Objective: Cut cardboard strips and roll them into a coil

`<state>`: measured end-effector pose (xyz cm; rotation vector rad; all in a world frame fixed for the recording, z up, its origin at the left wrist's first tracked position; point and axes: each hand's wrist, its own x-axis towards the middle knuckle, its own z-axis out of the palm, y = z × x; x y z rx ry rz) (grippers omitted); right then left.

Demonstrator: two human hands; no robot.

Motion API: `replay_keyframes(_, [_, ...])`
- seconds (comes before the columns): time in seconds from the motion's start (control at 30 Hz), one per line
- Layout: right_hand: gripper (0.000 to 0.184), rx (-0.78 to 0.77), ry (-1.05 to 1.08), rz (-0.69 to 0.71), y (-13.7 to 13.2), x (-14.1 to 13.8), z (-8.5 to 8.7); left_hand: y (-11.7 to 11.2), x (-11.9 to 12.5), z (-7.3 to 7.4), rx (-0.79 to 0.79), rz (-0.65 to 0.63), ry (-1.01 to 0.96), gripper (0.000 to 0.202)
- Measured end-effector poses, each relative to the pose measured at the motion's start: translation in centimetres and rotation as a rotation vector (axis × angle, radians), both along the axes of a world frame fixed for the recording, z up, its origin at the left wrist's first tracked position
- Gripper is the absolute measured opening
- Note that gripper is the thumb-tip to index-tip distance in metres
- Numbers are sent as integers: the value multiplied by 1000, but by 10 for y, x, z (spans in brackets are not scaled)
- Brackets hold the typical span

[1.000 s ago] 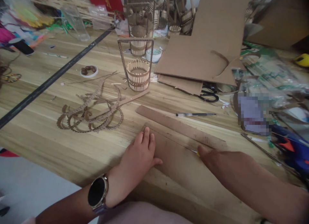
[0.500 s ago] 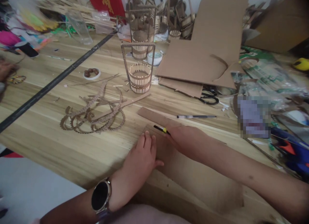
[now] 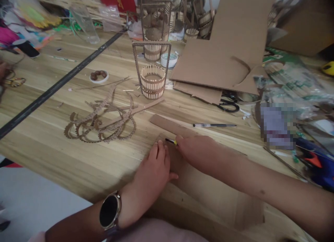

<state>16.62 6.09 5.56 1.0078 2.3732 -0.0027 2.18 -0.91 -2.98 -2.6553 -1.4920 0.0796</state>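
– What's nearest?
– Left hand [image 3: 151, 172], flat on the cardboard sheet [image 3: 214, 193] on the bench [image 3: 41, 137]; right hand [image 3: 194, 150], gripping a craft knife [image 3: 171, 141].
– Progress?
– The sheet's cutting looks unfinished; 1 cardboard strip [image 3: 167, 123] lies separate beyond. Farther, 1 slatted bucket [image 3: 153, 83] seems assembled.

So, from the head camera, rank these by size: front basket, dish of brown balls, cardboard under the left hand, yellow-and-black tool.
Cardboard
Basket
Dish
Tool (visible part; right hand hides the rest)
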Motion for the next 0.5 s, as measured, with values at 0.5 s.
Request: replay_keyframes(0.5, [35, -65, -31, -405, -45, 79, -26, 1, -1, 3, -54, 9, 45, 85])
